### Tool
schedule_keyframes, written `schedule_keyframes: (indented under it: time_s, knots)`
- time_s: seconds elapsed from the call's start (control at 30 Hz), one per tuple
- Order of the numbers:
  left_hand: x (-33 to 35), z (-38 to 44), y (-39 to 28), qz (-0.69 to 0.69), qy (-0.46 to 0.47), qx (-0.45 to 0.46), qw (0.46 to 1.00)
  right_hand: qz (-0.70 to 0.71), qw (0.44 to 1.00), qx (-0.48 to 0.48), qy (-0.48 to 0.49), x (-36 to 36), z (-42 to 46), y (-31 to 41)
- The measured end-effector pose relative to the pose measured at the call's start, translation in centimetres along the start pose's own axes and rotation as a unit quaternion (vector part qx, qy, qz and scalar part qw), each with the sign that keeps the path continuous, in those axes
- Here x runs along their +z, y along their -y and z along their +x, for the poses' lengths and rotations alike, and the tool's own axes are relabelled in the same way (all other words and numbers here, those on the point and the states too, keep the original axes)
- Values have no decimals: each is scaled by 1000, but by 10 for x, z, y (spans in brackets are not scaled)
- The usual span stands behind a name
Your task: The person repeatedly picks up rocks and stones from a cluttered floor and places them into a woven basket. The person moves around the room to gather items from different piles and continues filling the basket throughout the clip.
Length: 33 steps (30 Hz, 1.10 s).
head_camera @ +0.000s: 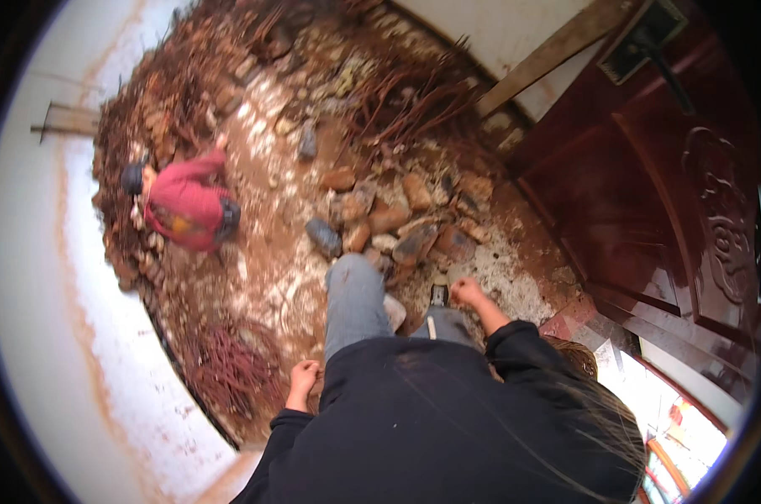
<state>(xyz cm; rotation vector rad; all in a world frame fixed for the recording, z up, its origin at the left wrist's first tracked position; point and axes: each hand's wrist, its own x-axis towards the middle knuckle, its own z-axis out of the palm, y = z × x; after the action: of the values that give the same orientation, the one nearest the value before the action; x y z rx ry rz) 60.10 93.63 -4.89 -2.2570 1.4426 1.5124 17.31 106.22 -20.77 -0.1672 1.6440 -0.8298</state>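
My left hand (303, 378) hangs low beside my left hip with its fingers curled; whether it holds anything is too blurred to tell. My right hand (468, 291) is beside my right knee, fingers closed, close to a shoe (439, 295) under my jeans (355, 296). No object shows clearly in it. Just past my knees lies a heap of clay-coloured, root-like chunks or stones (390, 217), some dark grey. A dark chunk (323, 237) lies at the heap's left edge.
A co-worker in a red top (188, 201) bends over a long pile of brown material (159, 113) along the wall. Reddish branching sticks (412, 104) lie beyond the heap, more (235, 368) at lower left. A dark red wooden door (639, 208) and a leaning plank (550, 53) stand at right.
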Motion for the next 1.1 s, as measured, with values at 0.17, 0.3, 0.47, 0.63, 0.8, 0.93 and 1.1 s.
schedule_keyframes:
  time_s: [0.17, 0.3, 0.47, 0.63, 0.8, 0.93, 1.1]
  knots:
    - [-46, 52, -84, 12, 0, 58, 998, -17, 997, 60, -44, 6, -11, -32]
    - [-34, 76, -171, 161, 73, 149, 973, -52, 981, 50, -179, -6, -3, -99]
    - [-21, 125, -209, 158, 186, 177, 954, 238, 912, 162, -291, 18, -3, -119]
    - [12, 238, -158, 211, 319, 144, 913, 270, 864, 190, -380, 83, 17, -131]
    - [26, 315, -97, 422, 300, 187, 835, -31, 953, 184, -238, 189, 108, -93]
    - [48, 391, -79, 426, 223, 287, 829, 6, 947, 223, -232, 196, 206, -94]
    - [128, 492, -110, 329, 74, 377, 863, 31, 903, 261, -340, 164, 285, -123]
